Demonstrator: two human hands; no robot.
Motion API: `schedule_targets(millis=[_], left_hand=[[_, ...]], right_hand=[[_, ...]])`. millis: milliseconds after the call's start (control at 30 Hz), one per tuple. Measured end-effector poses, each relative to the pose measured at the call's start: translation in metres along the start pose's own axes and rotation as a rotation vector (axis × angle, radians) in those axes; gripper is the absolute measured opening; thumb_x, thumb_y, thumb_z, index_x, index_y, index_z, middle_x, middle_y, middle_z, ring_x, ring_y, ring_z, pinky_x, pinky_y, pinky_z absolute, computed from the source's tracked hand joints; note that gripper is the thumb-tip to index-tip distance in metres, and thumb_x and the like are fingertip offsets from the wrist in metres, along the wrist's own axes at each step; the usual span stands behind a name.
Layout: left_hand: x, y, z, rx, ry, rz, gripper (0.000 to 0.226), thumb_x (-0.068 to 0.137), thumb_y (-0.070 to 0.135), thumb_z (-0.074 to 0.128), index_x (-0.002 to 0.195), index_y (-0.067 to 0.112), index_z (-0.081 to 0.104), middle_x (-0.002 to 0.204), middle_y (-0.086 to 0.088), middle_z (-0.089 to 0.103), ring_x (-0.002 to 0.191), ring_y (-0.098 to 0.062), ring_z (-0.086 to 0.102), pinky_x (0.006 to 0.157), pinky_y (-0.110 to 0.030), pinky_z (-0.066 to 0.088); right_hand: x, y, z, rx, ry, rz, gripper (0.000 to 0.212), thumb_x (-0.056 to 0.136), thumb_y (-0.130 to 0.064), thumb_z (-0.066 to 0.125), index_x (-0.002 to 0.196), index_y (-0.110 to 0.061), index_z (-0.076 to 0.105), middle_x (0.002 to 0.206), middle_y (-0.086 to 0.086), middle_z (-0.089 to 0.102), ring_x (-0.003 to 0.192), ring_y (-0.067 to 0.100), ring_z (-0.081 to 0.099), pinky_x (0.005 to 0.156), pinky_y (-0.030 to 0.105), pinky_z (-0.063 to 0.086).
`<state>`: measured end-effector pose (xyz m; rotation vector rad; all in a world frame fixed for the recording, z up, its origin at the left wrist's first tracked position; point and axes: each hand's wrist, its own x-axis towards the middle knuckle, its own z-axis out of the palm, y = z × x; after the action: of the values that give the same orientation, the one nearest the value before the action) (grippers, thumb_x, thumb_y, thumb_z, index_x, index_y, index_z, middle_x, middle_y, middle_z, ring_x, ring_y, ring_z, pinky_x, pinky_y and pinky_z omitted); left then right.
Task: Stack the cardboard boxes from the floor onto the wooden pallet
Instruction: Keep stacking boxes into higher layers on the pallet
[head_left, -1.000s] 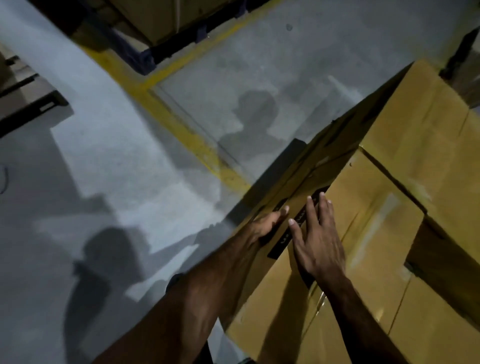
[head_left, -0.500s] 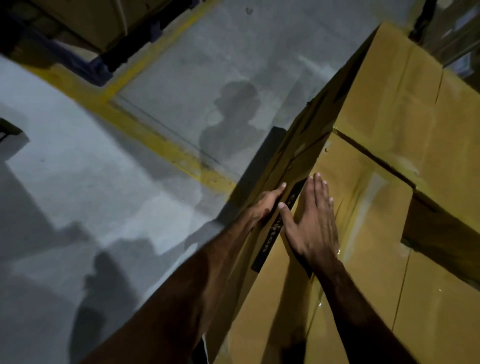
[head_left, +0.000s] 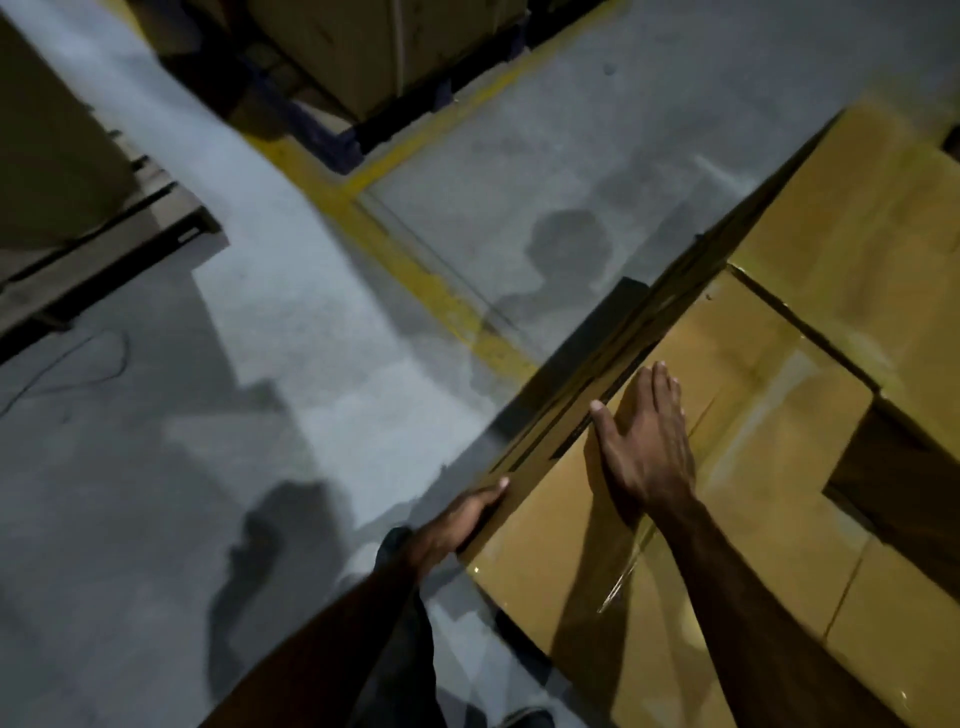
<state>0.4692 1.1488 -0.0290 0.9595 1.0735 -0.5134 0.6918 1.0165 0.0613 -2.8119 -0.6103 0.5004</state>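
Floor: grey concrete, crossed by yellow painted lines that meet at a corner; shadows of the person fall across it.
Stack of boxes: brown cardboard, filling the right side, tops level with one another; a dark gap lies between two of them at far right.
Nearest cardboard box: on top of the stack at its left edge, clear tape running along its top seam; a dark printed strip runs down its left side face, its writing too blurred to read.
Far pallet load: more cardboard boxes on a dark blue pallet, top centre, behind the yellow line.
Wooden pallet: at left edge, carrying a box, well apart from the hands.
Right hand: flat on the nearest box's top near its left edge, fingers straight and together, thumb spread toward the edge; grip apart, pressing only.
Left hand: reaching under the near left corner of that box, thumb on the side face, fingers hidden beneath; whether they curl round the edge cannot be told.
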Motion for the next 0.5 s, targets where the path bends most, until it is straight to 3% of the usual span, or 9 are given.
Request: schedule_targets(millis=[33,67,133,167,200,267,333,400,500], left_hand=[[-0.007,-0.008,-0.005,-0.069,0.0,-0.002,0.042,0.099,0.051,0.064,0.128,0.02,0.066,0.131,0.006,0.063,0.124,-0.013,0.056,0.091,-0.012,0.048],[-0.009,-0.023,-0.012,-0.045,-0.009,0.043,0.036,0.102,0.048,0.062,0.125,0.021,0.067,0.13,0.006,0.064,0.127,-0.014,0.057,0.095,-0.012,0.047],[-0.01,-0.066,-0.024,-0.098,0.038,0.047,0.047,0.1,0.053,0.064,0.121,0.013,0.075,0.136,-0.001,0.068,0.132,-0.024,0.06,0.117,-0.025,0.038],[-0.014,-0.087,-0.027,-0.167,0.055,0.061,0.048,0.101,0.049,0.064,0.12,0.006,0.075,0.135,-0.007,0.07,0.128,-0.03,0.063,0.119,-0.03,0.036],[-0.024,-0.104,-0.026,-0.22,0.099,0.069,0.05,0.1,0.044,0.064,0.123,0.001,0.071,0.134,-0.013,0.071,0.12,-0.03,0.067,0.117,-0.034,0.038],[-0.066,-0.118,-0.01,-0.282,0.116,0.087,0.044,0.097,0.051,0.062,0.123,0.016,0.068,0.126,0.002,0.069,0.106,-0.011,0.066,0.104,-0.029,0.04],[-0.082,-0.143,0.003,-0.331,0.111,0.139,0.057,0.091,0.068,0.064,0.131,0.027,0.064,0.132,0.009,0.063,0.119,-0.01,0.059,0.109,-0.032,0.038],[-0.101,-0.166,0.02,-0.4,0.203,0.208,0.08,0.075,0.079,0.07,0.136,0.028,0.066,0.139,0.004,0.067,0.13,-0.021,0.06,0.12,-0.049,0.036],[-0.17,-0.186,0.058,-0.447,0.346,0.314,0.054,0.094,0.059,0.065,0.132,0.021,0.068,0.13,0.0,0.073,0.118,-0.024,0.067,0.111,-0.051,0.044]], right_hand=[[-0.01,-0.002,0.003,0.004,-0.012,-0.013,0.091,0.103,-0.069,0.037,0.168,-0.017,0.001,0.176,0.003,-0.01,0.162,0.023,-0.007,0.13,0.047,0.002],[-0.021,-0.005,0.005,0.01,-0.027,-0.025,0.09,0.103,-0.069,0.037,0.168,-0.016,0.002,0.176,0.003,-0.01,0.162,0.024,-0.007,0.13,0.048,0.003],[-0.046,-0.007,0.011,0.021,-0.053,-0.061,0.088,0.105,-0.066,0.038,0.168,-0.015,0.003,0.176,0.003,-0.009,0.162,0.025,-0.005,0.131,0.05,0.006],[-0.06,-0.009,0.013,0.026,-0.074,-0.08,0.088,0.105,-0.065,0.038,0.168,-0.015,0.004,0.176,0.004,-0.008,0.162,0.026,-0.005,0.131,0.051,0.008],[-0.076,-0.01,0.015,0.032,-0.101,-0.097,0.087,0.105,-0.064,0.038,0.168,-0.014,0.005,0.176,0.004,-0.006,0.162,0.026,-0.004,0.131,0.052,0.009],[-0.108,-0.011,0.02,0.054,-0.134,-0.146,0.085,0.106,-0.062,0.04,0.169,-0.014,0.008,0.176,0.004,-0.002,0.162,0.026,-0.001,0.131,0.05,0.011],[-0.144,-0.012,0.021,0.115,-0.134,-0.213,0.078,0.107,-0.053,0.047,0.167,-0.012,0.019,0.176,0.005,0.011,0.162,0.024,0.007,0.131,0.046,0.015],[-0.184,-0.01,0.02,0.201,-0.11,-0.297,0.063,0.106,-0.041,0.056,0.159,-0.01,0.041,0.169,0.008,0.034,0.158,0.026,0.025,0.128,0.041,0.025],[-0.249,0.003,0.006,0.38,-0.076,-0.359,0.036,0.103,-0.029,0.063,0.137,-0.016,0.067,0.14,0.004,0.067,0.132,0.025,0.059,0.113,0.037,0.046]])
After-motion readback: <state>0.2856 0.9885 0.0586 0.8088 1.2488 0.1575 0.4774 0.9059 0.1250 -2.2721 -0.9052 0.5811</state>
